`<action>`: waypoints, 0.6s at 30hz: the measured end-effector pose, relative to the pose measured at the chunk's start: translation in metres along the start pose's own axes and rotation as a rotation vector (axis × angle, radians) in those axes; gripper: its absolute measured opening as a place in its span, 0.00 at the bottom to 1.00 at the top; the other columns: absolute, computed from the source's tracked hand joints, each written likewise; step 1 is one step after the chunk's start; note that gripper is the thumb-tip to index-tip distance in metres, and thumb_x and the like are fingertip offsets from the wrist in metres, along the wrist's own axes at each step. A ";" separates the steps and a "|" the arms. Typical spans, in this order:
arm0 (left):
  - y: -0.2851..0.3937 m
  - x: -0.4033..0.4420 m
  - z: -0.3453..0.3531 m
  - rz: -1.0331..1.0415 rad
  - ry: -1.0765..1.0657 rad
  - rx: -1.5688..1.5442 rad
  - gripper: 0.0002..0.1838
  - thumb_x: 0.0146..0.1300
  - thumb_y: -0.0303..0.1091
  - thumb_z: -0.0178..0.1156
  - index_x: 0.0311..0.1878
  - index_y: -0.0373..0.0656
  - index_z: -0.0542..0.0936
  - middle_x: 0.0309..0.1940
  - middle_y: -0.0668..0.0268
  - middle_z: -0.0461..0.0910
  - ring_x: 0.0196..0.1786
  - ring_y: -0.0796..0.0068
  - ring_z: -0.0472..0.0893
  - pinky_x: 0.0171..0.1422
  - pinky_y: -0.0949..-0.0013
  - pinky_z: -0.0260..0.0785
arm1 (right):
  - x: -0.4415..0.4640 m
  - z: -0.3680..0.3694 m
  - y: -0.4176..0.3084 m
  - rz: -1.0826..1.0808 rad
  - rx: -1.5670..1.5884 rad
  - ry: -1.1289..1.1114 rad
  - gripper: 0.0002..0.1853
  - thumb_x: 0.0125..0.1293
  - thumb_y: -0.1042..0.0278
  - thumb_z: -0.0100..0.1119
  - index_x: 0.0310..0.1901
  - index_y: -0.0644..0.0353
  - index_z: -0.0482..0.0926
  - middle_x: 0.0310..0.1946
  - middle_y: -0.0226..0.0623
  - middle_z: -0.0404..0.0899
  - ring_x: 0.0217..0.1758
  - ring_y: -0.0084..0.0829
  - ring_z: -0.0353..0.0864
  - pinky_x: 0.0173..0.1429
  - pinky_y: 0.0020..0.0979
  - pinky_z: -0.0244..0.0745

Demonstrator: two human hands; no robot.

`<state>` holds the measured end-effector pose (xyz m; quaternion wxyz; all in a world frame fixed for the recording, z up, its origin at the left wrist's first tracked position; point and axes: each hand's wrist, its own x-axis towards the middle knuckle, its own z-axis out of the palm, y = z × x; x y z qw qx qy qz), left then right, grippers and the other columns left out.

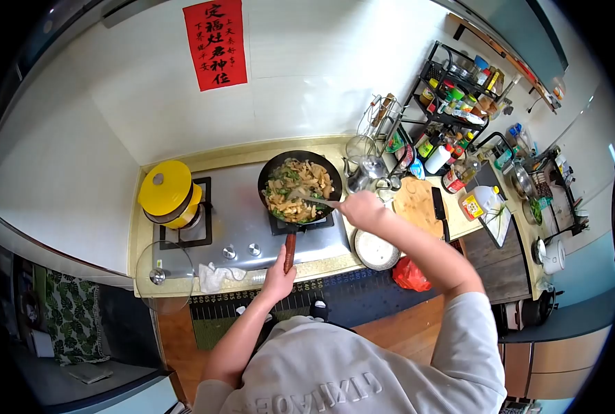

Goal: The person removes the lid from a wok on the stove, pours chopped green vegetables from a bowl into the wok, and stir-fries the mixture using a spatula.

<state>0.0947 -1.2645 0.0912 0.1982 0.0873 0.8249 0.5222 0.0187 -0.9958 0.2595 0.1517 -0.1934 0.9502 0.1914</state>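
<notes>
A black frying pan (262, 181) stands on the right burner of the steel stove, filled with browned pieces and green vegetables (298, 185). My left hand (278, 277) is closed around the pan's reddish-brown handle (291, 250). Above the pan's right rim, my right hand (362, 209) grips a spatula (312, 199) whose far end is in the food. The spatula's handle is mostly hidden in my fist. Just below that hand, a white plate (376, 250) sits at the counter's front edge.
A yellow pot (166, 190) occupies the left burner. In front of it lie a glass lid (173, 276) and a white cloth (219, 277). To the right are a round cutting board (416, 207), a cleaver (438, 201), bottles and a black spice rack (452, 83).
</notes>
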 end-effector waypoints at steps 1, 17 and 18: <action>0.000 0.000 0.000 -0.013 -0.005 0.001 0.40 0.72 0.33 0.58 0.82 0.46 0.50 0.38 0.56 0.80 0.38 0.67 0.79 0.48 0.67 0.72 | -0.006 -0.012 0.005 -0.008 -0.037 -0.024 0.13 0.71 0.69 0.51 0.51 0.53 0.85 0.36 0.35 0.88 0.37 0.37 0.90 0.37 0.38 0.84; 0.010 -0.005 -0.002 -0.066 -0.017 -0.028 0.41 0.71 0.35 0.58 0.83 0.49 0.50 0.42 0.53 0.82 0.42 0.64 0.82 0.51 0.66 0.72 | -0.047 -0.127 0.034 0.100 0.175 -0.234 0.14 0.62 0.76 0.55 0.45 0.62 0.87 0.49 0.52 0.86 0.54 0.51 0.86 0.55 0.43 0.82; 0.011 -0.004 -0.002 -0.065 -0.015 -0.031 0.41 0.71 0.35 0.58 0.83 0.49 0.50 0.42 0.53 0.82 0.42 0.64 0.82 0.51 0.66 0.72 | -0.046 -0.128 0.034 0.099 0.171 -0.235 0.14 0.62 0.76 0.55 0.45 0.62 0.87 0.49 0.52 0.86 0.54 0.51 0.86 0.55 0.43 0.82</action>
